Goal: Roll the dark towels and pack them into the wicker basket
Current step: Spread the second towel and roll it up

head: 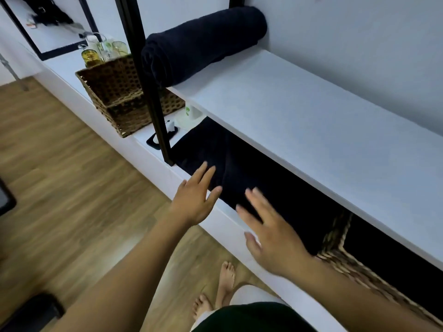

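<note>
hands over the flat towel

a dark flat towel [215, 149] lies spread on the lower ledge [153, 154], under the white shelf [299, 121]. we judge it soft, limp and light, likely to sag and slip out of shape, so we would take it by the near edge with both hands and roll it snugly. our left hand [191, 200] and right hand [271, 236] hover over that edge, each grip spread wide, holding nothing. we count two dark towels: this one and one rolled towel [203, 44] on the shelf. we see two wicker baskets: one [112, 92] left on the ledge, one [340, 255] at right, partly hidden.
</note>
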The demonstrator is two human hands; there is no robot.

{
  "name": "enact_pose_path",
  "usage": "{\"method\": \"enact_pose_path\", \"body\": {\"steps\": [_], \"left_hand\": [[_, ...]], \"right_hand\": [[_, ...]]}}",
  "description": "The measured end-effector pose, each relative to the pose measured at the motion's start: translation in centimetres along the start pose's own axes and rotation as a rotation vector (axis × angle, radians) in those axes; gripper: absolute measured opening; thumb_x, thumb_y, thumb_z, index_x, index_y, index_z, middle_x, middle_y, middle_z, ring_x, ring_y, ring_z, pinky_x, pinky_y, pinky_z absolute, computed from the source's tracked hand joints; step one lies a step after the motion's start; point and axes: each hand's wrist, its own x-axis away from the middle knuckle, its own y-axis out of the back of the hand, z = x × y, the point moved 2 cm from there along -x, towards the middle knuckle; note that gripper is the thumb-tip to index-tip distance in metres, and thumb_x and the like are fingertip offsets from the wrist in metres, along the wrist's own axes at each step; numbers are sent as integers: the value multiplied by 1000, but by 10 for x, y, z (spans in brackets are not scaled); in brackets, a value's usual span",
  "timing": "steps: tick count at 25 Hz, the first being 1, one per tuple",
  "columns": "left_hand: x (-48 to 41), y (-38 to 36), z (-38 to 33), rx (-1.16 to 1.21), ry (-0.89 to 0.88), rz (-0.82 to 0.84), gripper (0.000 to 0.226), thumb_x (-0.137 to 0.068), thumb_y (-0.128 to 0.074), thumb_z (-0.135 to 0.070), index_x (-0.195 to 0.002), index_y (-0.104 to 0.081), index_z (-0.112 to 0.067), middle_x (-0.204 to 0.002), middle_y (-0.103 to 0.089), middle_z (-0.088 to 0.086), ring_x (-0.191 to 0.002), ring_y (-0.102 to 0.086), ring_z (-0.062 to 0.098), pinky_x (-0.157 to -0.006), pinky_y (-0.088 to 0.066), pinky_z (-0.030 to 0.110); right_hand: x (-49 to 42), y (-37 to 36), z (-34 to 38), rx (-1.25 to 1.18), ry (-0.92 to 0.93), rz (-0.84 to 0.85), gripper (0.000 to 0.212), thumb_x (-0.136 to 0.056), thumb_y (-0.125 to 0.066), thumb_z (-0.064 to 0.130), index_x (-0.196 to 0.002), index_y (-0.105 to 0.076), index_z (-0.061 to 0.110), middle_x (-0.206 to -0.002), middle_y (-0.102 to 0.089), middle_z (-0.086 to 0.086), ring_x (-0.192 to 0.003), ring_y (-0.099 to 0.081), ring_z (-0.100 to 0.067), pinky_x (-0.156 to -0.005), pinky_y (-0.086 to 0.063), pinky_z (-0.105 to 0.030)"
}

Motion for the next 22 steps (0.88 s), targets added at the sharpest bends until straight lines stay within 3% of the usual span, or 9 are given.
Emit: {"method": "enact_pose_path", "body": {"steps": [2,4,6,9,13,15,16,18,22], "left_hand": [[15,-34,30,31,149,135,63,-103,-35,-52,-157,-22,-24,-167,-9,-4,-145,-34,22,-119,-26,44],[16,-58,46,70,234,181,59,-102,-41,-48,-152,-35,-18,-162,-27,1,-143,-37,21,-115,-32,37],[20,-79,55,147,295,174,52,-101,-49,-41,-145,-47,-12,-150,-48,5,-135,-46,23,-107,-40,32],[13,-105,55,288,405,199,40,-99,-55,-33,-132,-59,-9,-132,-63,5,-118,-60,22,-93,-45,26],[-24,-126,53,622,618,193,20,-100,-56,-21,-110,-68,-9,-114,-70,10,-95,-67,22,-85,-54,35],[-49,-131,50,885,770,156,14,-101,-52,-12,-106,-64,-8,-107,-69,13,-91,-67,24,-88,-56,39],[-60,-131,50,990,836,139,13,-102,-50,-10,-108,-62,-7,-105,-67,12,-93,-67,24,-91,-56,38],[-83,-135,53,1128,916,127,15,-102,-49,-9,-112,-59,-5,-104,-65,9,-95,-67,23,-93,-56,35],[-109,-150,62,1220,946,166,9,-101,-50,-5,-102,-59,-5,-93,-63,8,-86,-66,18,-94,-55,32]], "right_hand": [[20,-51,-2,-325,-245,283,51,-95,-61,36,-144,-49,29,-159,-36,2,-149,-29,-17,-112,-35,-27],[18,-89,-23,-988,-828,450,43,-97,-61,32,-139,-54,21,-146,-52,0,-132,-51,-18,-108,-44,-30],[13,-126,-53,-1413,-1265,288,35,-99,-59,22,-131,-57,9,-135,-59,-10,-119,-59,-25,-99,-50,-39],[16,-173,-90,-1751,-1647,-9,41,-106,-45,20,-144,-45,5,-147,-48,-15,-134,-49,-30,-101,-45,-39],[20,-205,-108,-1932,-1910,-274,47,-105,-46,27,-148,-41,10,-142,-54,-9,-133,-53,-21,-100,-46,-32],[18,-208,-110,-1978,-2009,-441,40,-104,-51,31,-142,-50,18,-95,-62,-2,-92,-66,-13,-90,-53,-30],[16,-208,-110,-1996,-2038,-495,35,-103,-53,33,-136,-54,21,-78,-58,0,-75,-60,-11,-81,-55,-31],[18,-212,-110,-2031,-2082,-569,27,-103,-53,36,-123,-59,21,-60,-60,3,-71,-58,-10,-74,-54,-32],[22,-209,-104,-1965,-2084,-678,16,-104,-48,28,-98,-60,19,-79,-61,6,-78,-57,-9,-99,-48,-31]]}}
